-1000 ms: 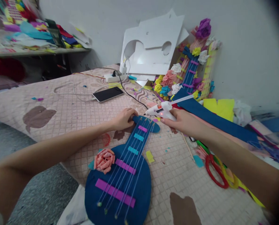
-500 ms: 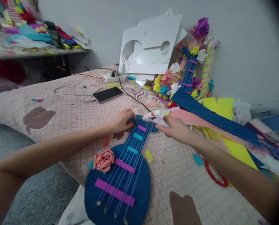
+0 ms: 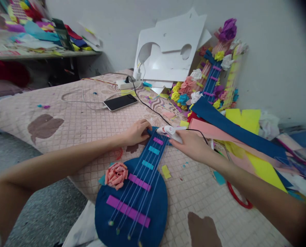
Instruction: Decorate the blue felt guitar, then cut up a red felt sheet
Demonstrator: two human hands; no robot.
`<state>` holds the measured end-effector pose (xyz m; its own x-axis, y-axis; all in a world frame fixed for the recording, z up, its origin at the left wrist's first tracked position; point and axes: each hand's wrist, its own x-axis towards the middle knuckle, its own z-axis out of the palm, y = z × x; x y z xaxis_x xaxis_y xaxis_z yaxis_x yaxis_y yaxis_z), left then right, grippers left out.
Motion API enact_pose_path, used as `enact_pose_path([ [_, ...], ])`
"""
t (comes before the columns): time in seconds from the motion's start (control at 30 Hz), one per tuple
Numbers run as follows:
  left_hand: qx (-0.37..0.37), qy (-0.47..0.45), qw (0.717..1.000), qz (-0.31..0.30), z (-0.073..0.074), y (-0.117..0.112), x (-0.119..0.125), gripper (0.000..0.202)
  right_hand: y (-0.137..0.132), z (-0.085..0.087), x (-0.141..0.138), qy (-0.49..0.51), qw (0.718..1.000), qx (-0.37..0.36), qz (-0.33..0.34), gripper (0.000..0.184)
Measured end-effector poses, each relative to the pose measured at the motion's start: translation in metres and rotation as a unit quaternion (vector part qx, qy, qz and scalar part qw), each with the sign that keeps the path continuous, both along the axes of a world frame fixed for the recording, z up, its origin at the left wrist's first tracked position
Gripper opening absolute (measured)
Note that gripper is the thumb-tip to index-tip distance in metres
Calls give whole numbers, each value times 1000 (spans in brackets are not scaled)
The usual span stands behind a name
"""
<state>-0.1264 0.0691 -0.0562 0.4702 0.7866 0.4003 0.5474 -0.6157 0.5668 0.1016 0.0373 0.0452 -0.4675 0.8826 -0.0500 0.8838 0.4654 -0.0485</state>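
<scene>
A dark blue paper guitar (image 3: 134,195) lies on the pink patterned bedcover (image 3: 73,116), with purple and teal strips, white strings and a pink paper rose (image 3: 116,175). My left hand (image 3: 137,132) has its fingers curled and pressed on the left edge of the guitar's head. My right hand (image 3: 190,144) grips a white hot glue gun (image 3: 171,131), whose nozzle points left onto the top of the guitar's head, close to my left fingertips. The gun's black cord runs away across the bedcover.
A black phone (image 3: 120,102) and a white power strip (image 3: 128,83) lie further back. White cut card (image 3: 168,51) leans on the wall. A second flower-covered paper guitar (image 3: 209,79), coloured paper sheets (image 3: 245,137) and red scissors (image 3: 237,197) crowd the right side.
My right hand has brought the glue gun left and down until its nozzle sits over the guitar's head. My left hand has stayed on the head's edge.
</scene>
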Motion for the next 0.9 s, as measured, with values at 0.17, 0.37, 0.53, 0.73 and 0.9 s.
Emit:
enact_pose_path([
  [0.17, -8, -6, 1000, 1, -1, 0, 0, 23, -4, -2, -1, 2, 999, 0, 40, 23],
  [0.37, -29, -10, 1000, 7, 1, -1, 0, 24, 0, 5, 1, 39, 999, -30, 0, 23],
  [0.53, -20, -10, 1000, 8, -1, 1, -1, 23, -1, 20, 12, 113, 988, -87, -55, 25],
  [0.73, -16, -13, 1000, 1, -1, 1, -1, 23, 4, 27, 33, 270, 941, -164, -117, 27],
  [0.9, 6, -13, 1000, 0, 0, -1, -2, 25, 15, 26, 60, 443, 874, -116, -160, 28],
])
